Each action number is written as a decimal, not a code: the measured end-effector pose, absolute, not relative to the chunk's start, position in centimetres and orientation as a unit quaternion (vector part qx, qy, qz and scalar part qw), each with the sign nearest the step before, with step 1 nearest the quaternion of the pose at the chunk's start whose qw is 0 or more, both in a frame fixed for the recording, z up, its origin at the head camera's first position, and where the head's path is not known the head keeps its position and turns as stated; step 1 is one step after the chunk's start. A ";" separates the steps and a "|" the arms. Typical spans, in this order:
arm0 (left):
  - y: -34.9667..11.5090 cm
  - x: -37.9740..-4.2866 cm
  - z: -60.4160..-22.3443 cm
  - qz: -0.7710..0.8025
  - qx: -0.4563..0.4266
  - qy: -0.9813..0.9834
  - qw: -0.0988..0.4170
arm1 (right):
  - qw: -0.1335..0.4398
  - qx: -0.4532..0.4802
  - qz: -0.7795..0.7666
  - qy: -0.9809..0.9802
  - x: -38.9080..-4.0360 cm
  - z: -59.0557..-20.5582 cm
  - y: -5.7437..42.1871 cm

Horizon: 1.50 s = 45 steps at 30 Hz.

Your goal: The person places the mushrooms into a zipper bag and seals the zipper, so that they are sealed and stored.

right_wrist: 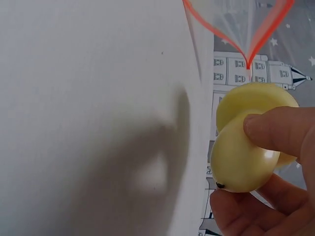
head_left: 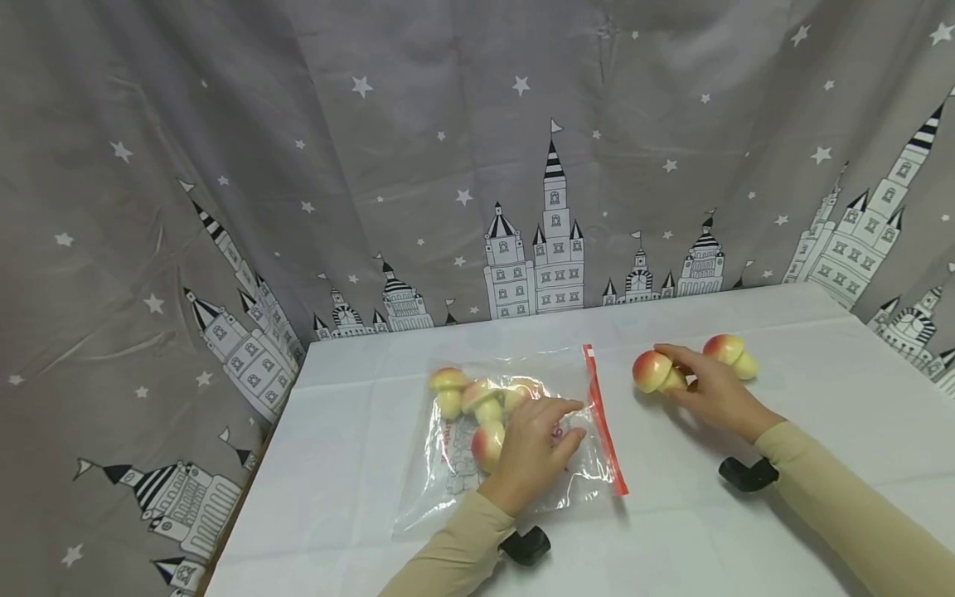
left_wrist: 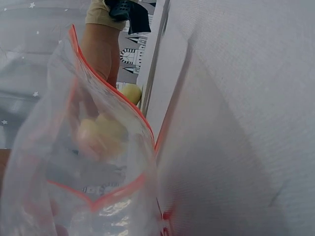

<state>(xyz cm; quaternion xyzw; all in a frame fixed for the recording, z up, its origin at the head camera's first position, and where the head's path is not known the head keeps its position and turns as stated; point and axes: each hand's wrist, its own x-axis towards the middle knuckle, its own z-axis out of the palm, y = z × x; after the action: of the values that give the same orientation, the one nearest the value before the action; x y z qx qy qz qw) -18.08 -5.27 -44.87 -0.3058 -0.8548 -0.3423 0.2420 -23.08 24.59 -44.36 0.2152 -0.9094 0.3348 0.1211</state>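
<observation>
My right hand (head_left: 712,390) pinches a toy mushroom (head_left: 652,371) with a red-and-yellow cap and pale yellow stem. In the right wrist view, thumb and fingers lie on either side of that mushroom's stem (right_wrist: 243,157). A clear zip bag (head_left: 433,489) with a red closure strip (head_left: 606,423) lies left of it, with several such mushrooms (head_left: 488,398) inside. My left hand (head_left: 533,452) is over the bag near the strip, index finger and thumb apart. In the left wrist view the bag's mouth (left_wrist: 106,83) gapes; the left hand is hidden there.
Another toy mushroom (head_left: 731,356) lies just beyond the right hand. White cloth (head_left: 336,464) covers the table. A grey curtain (head_left: 418,166) printed with castles and stars hangs behind it and along its left side. Black straps (head_left: 748,474) sit by both wrists.
</observation>
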 end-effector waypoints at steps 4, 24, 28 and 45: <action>-5.3 -18.0 -44.9 -0.340 -0.304 -0.856 0.243 | 0.140 0.242 0.332 -0.901 -22.9 -44.4 24.0; -5.3 -18.1 -44.8 -0.338 -0.305 -0.857 0.243 | 0.105 0.272 0.343 -0.893 -21.6 -44.7 21.6; -5.3 -18.0 -44.7 -0.339 -0.304 -0.857 0.242 | 0.106 0.278 0.334 -0.894 -21.5 -44.7 21.2; -5.4 -18.1 -44.8 -0.327 -0.313 -0.852 0.263 | 0.112 0.310 0.346 -0.879 -21.1 -45.1 19.7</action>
<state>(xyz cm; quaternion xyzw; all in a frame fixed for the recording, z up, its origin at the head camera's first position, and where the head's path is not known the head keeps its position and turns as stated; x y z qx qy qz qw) -18.12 -5.40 -44.80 -0.3132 -0.8517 -0.3275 0.2631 -21.13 19.72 -45.11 0.3095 -0.8787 0.3460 0.1117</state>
